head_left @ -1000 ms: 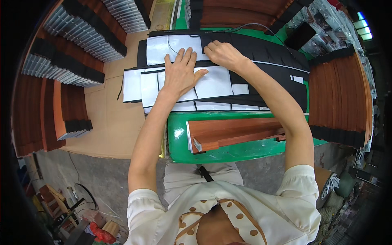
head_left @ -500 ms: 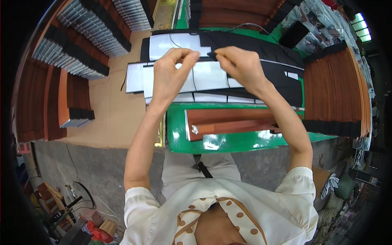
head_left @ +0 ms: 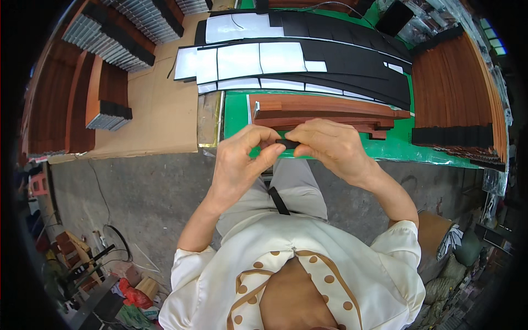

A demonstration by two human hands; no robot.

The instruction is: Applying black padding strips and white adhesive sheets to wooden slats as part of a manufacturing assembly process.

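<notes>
Between my hands is a small black strip point(head_left: 286, 144), pinched by its two ends in front of my waist. The fingertips of my left hand point(head_left: 246, 157) are closed on its left end. My right hand point(head_left: 333, 151) has its fingers closed on the other end. Just beyond them, reddish-brown wood-look slats point(head_left: 324, 107) lie on the green table point(head_left: 234, 118). Farther off, black foam sheets point(head_left: 341, 49) with white backing point(head_left: 237, 58) are spread out in layers.
Brown panels with black-covered ends point(head_left: 113, 82) stand stacked on cardboard point(head_left: 159, 110) at left. Another tall stack of brown panels point(head_left: 454, 88) is at right. A dark flat device point(head_left: 395, 17) with a cable lies at the far right. Clutter, including a red bag point(head_left: 133, 294), is at lower left.
Both hands have drawn back from above the black sheets to the table's near edge. The small black strip now shows between both sets of fingertips.
</notes>
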